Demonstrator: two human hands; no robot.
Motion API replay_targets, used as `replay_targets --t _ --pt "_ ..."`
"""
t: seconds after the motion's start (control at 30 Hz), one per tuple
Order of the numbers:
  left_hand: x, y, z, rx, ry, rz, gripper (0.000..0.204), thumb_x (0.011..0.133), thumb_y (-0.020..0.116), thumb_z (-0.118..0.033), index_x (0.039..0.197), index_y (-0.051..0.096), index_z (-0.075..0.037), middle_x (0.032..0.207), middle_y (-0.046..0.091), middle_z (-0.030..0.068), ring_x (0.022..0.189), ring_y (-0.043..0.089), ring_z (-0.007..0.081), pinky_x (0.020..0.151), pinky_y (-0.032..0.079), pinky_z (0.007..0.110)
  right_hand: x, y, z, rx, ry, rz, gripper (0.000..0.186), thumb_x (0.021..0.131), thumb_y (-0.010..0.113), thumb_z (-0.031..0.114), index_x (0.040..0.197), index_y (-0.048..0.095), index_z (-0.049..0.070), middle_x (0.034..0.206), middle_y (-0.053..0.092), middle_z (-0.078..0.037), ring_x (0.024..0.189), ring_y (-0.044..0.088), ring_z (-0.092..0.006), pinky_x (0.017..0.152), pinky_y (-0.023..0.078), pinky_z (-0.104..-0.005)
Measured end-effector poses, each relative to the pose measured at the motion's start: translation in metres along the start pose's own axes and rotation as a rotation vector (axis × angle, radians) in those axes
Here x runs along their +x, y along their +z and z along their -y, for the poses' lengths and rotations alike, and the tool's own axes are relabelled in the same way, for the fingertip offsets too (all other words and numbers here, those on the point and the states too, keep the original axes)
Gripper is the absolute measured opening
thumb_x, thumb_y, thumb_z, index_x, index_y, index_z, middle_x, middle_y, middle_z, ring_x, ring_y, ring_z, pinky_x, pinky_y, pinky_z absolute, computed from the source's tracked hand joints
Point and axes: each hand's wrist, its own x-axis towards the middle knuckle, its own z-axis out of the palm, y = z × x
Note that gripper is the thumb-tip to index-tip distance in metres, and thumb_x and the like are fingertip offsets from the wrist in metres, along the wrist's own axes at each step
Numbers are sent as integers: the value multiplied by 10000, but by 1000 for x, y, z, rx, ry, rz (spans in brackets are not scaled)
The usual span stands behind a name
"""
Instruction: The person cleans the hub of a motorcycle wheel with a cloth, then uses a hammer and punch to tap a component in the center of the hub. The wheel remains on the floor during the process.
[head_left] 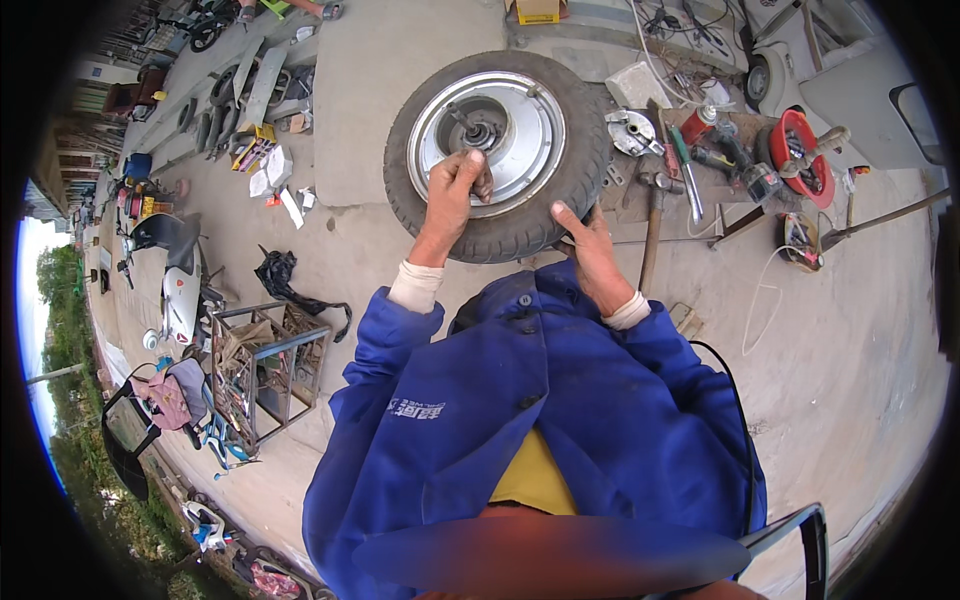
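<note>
A wheel with a black tyre [550, 110] and silver hub [525, 150] is tilted in front of my body, its axle [466, 125] pointing up. My left hand [455, 195] is over the lower part of the hub, just below the axle, with fingers curled in a pinch; what they hold is hidden. My right hand [585, 245] grips the tyre at its lower right edge, thumb on the tread and fingers partly hidden behind it.
On the right lie a drum part [630, 130], a hammer [662, 180], a ratchet wrench [692, 195], a power drill [750, 175] and a red bowl [815, 185]. On the left are a metal tool rack [245, 390], a black bag [280, 275] and parked scooters [180, 300].
</note>
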Motion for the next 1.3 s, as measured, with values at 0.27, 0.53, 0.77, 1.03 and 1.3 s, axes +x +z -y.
replay_targets --t 0.27,0.53,0.77,1.03,1.3 --pt "-10 4 28 -223 -53 -107 373 1111 591 -343 895 558 -41 734 535 24 657 490 106 611 417 294 15 -7 7 8 -89 -4 892 972 791 326 1627 286 -7 1557 484 -202 1379 534 -298 1109 482 -437" --pt "-20 38 -2 259 138 -376 350 1100 621 -339 909 575 -49 778 555 11 674 486 98 616 403 283 11 -10 14 -70 -49 -16 879 965 790 375 1617 320 18 1531 512 -164 1336 567 -284 1022 535 -459" --pt "6 -4 -2 -204 -101 166 475 1071 646 -263 671 448 -102 610 427 0 534 368 117 514 323 293 11 -7 27 -99 -36 -6 862 965 788 365 1597 326 5 1502 542 -177 1308 591 -282 1022 540 -451" --pt "-16 34 11 93 140 -512 400 1079 653 -285 757 572 -62 644 509 -23 546 410 70 514 358 282 0 2 -2 -91 -49 -4 980 917 838 415 1605 289 -15 1505 524 -186 1336 566 -302 1047 518 -479" --pt "-1 -12 -4 -127 -114 -33 452 1050 676 -272 670 524 -81 592 444 -21 511 363 99 495 302 297 23 -14 17 -52 -35 -59 872 955 793 415 1591 358 8 1491 547 -157 1319 572 -278 1019 516 -452"
